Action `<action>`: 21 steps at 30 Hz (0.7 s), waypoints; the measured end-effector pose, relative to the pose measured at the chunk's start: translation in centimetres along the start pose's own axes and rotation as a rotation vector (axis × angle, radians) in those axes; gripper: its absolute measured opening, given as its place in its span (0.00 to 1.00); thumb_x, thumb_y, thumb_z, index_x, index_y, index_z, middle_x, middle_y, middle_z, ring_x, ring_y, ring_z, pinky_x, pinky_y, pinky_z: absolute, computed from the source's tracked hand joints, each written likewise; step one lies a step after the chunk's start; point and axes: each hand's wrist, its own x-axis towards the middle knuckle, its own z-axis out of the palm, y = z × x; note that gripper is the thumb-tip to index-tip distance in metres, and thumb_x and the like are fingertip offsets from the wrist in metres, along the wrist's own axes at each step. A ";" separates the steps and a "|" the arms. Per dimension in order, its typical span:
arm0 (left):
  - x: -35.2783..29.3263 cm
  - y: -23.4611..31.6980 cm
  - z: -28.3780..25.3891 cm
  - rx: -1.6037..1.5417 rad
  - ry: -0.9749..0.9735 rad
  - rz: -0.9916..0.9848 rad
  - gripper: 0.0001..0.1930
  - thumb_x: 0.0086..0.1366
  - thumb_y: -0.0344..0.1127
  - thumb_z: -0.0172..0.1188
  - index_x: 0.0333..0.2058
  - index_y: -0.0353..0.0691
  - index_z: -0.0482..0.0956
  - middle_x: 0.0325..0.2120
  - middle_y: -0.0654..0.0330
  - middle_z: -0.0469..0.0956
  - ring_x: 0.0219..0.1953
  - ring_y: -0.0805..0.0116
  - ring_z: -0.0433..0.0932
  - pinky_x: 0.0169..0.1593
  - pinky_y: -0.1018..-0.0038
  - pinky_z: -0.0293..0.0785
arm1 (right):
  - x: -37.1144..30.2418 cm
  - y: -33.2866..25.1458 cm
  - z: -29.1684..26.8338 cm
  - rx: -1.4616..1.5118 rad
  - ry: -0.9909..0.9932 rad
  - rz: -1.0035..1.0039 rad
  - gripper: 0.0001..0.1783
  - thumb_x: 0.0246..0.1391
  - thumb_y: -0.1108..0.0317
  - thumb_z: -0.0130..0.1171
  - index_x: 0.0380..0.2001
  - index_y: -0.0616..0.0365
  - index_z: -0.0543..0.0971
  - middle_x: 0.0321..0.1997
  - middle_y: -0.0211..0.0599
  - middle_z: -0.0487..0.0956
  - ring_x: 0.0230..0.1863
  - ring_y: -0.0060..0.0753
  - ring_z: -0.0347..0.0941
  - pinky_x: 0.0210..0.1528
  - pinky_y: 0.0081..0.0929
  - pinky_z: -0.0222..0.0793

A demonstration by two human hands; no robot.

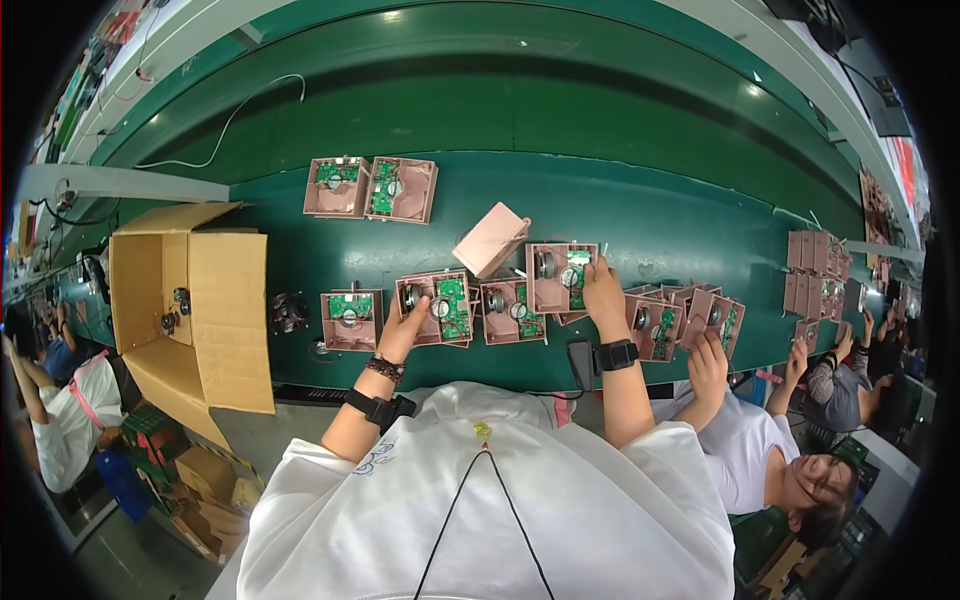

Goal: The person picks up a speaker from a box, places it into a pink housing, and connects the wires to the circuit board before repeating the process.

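My left hand (402, 328) is closed on the left side of an open pink case (432, 335), its thumb beside a round black speaker (411, 294). Inside that case is a green circuit board (453, 297). My right hand (602, 300) grips the right edge of another open pink case (545, 298), slightly raised among its neighbours, with a speaker and a green board inside. Between the two lies a similar pink case (497, 333). Farther back, a closed-side-up pink case (493, 240) rests at a tilt. The fingers under both held cases are hidden.
An open cardboard box (230, 320) holding loose speakers stands at left. Loose black speakers (290, 312) and a pink case (351, 335) lie nearby. Two more cases (402, 205) sit farther back. At right, a co-worker's hand (708, 370) touches a case in a cluster; stacked cases (808, 270) stand beyond.
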 end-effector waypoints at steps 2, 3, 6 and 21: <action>-0.2 0.4 0.0 0.041 -0.012 -0.015 0.31 0.59 0.44 0.57 0.57 0.40 0.55 0.38 0.65 0.71 0.35 0.78 0.70 0.37 0.84 0.66 | 0.0 0.2 -0.4 -0.007 -0.008 -0.013 0.22 0.56 0.58 0.42 0.51 0.57 0.63 0.44 0.60 0.69 0.42 0.63 0.67 0.43 0.49 0.64; -0.3 0.6 -0.1 0.036 -0.005 -0.013 0.31 0.59 0.44 0.57 0.57 0.40 0.55 0.38 0.65 0.71 0.35 0.78 0.70 0.37 0.84 0.66 | 0.1 0.3 -0.9 0.032 -0.045 -0.011 0.22 0.55 0.58 0.43 0.51 0.56 0.63 0.45 0.60 0.68 0.44 0.62 0.66 0.44 0.49 0.64; -0.4 1.1 -1.0 0.007 -0.071 -0.086 0.35 0.58 0.45 0.58 0.58 0.38 0.51 0.38 0.65 0.71 0.33 0.78 0.70 0.35 0.85 0.66 | -0.5 -0.3 -2.1 0.106 -0.120 -0.017 0.24 0.54 0.59 0.46 0.52 0.56 0.62 0.48 0.59 0.67 0.49 0.60 0.64 0.47 0.49 0.62; 0.3 -0.3 -0.5 0.022 -0.086 0.023 0.37 0.57 0.44 0.59 0.57 0.31 0.51 0.43 0.57 0.70 0.39 0.75 0.73 0.41 0.79 0.69 | 0.6 -13.2 0.2 -0.394 0.227 -1.033 0.22 0.36 0.73 0.57 0.41 0.53 0.71 0.47 0.39 0.68 0.55 0.41 0.61 0.59 0.41 0.52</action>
